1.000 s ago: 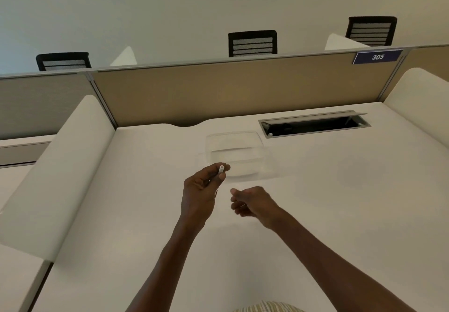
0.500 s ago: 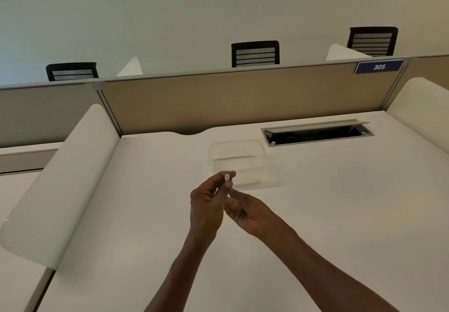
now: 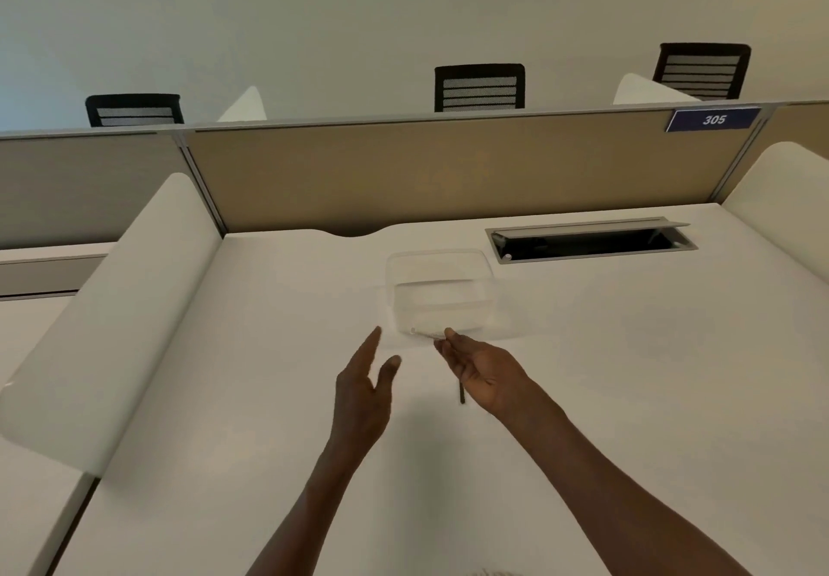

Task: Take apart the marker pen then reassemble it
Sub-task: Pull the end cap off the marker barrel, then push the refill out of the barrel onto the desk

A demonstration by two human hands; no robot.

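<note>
My right hand [image 3: 482,371] pinches a thin pale marker part [image 3: 426,333] at my fingertips [image 3: 450,333]; the piece lies almost level, pointing left, blurred, so I cannot tell which part of the pen it is. It sits at the near edge of the clear plastic container [image 3: 437,293]; whether it touches the rim I cannot tell. A short dark slim piece [image 3: 461,394] shows just under my right palm; whether I hold it or it lies on the desk [image 3: 628,373] is unclear.

My left hand [image 3: 363,389] holds nothing: fingers straight and together, thumb spread, palm turned toward the right hand, a clear gap between the two.

The container stands on the white desk, beyond both hands. To its right, further back, an open cable tray [image 3: 592,243] with a grey flap is sunk into the desk. White curved side screens [image 3: 116,306] flank the desk. A tan partition [image 3: 448,171] runs behind, with a blue plate reading 305 [image 3: 713,119] at its upper right. Three black mesh chair backs [image 3: 479,87] rise over the partition.
</note>
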